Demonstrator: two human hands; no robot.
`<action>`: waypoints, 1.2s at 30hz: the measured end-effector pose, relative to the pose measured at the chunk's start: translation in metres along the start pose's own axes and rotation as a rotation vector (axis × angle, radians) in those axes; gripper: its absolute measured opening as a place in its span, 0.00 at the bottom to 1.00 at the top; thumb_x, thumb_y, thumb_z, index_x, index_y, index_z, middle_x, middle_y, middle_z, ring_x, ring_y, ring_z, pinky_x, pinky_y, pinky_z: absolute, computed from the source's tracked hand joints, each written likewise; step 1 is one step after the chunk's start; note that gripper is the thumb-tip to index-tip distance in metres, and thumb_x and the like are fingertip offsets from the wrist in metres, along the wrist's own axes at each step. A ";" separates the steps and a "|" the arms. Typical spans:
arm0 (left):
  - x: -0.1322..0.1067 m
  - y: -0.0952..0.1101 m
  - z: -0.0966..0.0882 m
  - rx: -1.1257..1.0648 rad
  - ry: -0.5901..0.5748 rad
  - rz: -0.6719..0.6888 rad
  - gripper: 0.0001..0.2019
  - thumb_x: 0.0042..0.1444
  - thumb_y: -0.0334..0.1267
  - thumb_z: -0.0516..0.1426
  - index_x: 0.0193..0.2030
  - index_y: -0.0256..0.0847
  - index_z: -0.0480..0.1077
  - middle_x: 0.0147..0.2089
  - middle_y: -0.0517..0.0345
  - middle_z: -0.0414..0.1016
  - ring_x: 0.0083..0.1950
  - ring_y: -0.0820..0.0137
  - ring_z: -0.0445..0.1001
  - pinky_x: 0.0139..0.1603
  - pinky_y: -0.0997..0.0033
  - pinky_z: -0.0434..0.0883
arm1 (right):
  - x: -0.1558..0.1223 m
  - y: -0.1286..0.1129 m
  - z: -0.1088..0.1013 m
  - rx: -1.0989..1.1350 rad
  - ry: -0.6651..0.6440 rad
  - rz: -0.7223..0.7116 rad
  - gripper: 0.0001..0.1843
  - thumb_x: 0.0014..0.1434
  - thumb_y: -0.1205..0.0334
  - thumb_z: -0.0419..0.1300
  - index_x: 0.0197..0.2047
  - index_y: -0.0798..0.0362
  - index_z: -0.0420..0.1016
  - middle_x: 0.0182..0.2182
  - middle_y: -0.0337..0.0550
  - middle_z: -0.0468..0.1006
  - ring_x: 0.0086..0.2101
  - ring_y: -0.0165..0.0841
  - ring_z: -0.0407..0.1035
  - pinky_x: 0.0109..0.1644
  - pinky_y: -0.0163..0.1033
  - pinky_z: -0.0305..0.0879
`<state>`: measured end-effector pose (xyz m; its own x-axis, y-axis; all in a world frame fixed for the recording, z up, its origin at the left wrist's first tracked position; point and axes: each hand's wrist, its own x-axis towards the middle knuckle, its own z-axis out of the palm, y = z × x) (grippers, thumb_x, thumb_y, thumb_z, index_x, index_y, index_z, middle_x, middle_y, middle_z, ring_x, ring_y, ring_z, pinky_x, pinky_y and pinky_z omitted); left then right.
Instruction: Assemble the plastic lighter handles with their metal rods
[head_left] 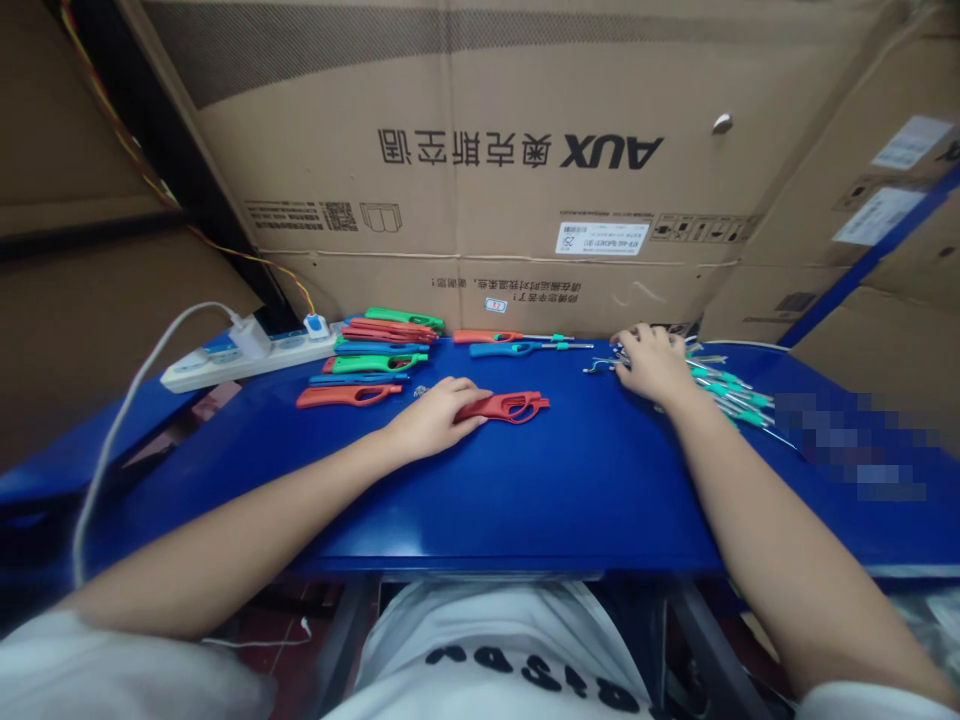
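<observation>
**Left hand on a red handle, right hand over a tangle-prone pile of rods**

A blue bench (525,500) seen from above, its far edge against a cardboard sheet (480,215). Near the middle of the bench, a red handle (510,407) lies with its looped end toward the right edge. The left hand (439,418) has its fingers closed around the other end. Toward the far right, the right hand (652,365) reaches down with fingers spread and bent over a pile of thin metal rods with green collars (739,390); its palm side is hidden, so I cannot tell whether it grips one.

The rods lie crossed and fanned out, so lifting one could well drag others along or scatter them. Thin ends jut out left of the right hand; a fingertip catching there might bend them.

Beside the far edge, between the hands, an orange handle with a rod (487,337) and a blue handle with a rod (501,350) lie side by side; a wide leftward sweep could knock them askew. At far left, stacked loose handles (390,330) sit close to a power strip (292,348). A small silvery piece (421,391), too small to identify, lies just behind the left hand, where a careless shift could brush it away.
</observation>
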<state>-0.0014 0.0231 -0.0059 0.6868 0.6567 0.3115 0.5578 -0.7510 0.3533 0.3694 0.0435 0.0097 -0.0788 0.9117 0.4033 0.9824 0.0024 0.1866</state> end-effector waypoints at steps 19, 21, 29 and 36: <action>0.001 -0.004 -0.001 -0.099 0.133 -0.012 0.16 0.57 0.35 0.63 0.53 0.41 0.76 0.50 0.51 0.77 0.50 0.62 0.77 0.53 0.62 0.74 | -0.013 0.042 -0.037 0.741 -0.862 0.166 0.19 0.40 0.57 0.72 0.36 0.49 0.74 0.26 0.40 0.77 0.26 0.35 0.71 0.28 0.39 0.68; 0.002 -0.004 0.000 -0.113 0.140 -0.019 0.16 0.57 0.35 0.63 0.53 0.40 0.76 0.49 0.51 0.78 0.49 0.63 0.78 0.53 0.63 0.74 | -0.015 0.043 -0.035 0.794 -0.945 0.275 0.18 0.36 0.64 0.73 0.31 0.49 0.72 0.25 0.41 0.78 0.27 0.36 0.73 0.28 0.39 0.71; 0.002 -0.006 0.000 -0.112 0.147 0.002 0.15 0.58 0.39 0.63 0.51 0.39 0.76 0.51 0.50 0.80 0.51 0.61 0.78 0.55 0.60 0.73 | -0.003 0.045 -0.017 0.558 -0.533 0.452 0.07 0.56 0.74 0.60 0.29 0.54 0.70 0.26 0.49 0.79 0.26 0.34 0.74 0.34 0.39 0.69; 0.003 -0.008 0.003 -0.117 0.153 -0.007 0.16 0.57 0.39 0.64 0.52 0.39 0.76 0.52 0.50 0.80 0.52 0.60 0.78 0.56 0.59 0.73 | -0.001 0.009 -0.027 0.529 -0.270 0.014 0.06 0.58 0.60 0.62 0.36 0.53 0.75 0.34 0.46 0.79 0.36 0.38 0.73 0.42 0.40 0.67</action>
<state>-0.0027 0.0310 -0.0105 0.5992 0.6716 0.4358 0.4982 -0.7389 0.4536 0.3741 0.0317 0.0353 -0.0877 0.9852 0.1473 0.9394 0.1310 -0.3169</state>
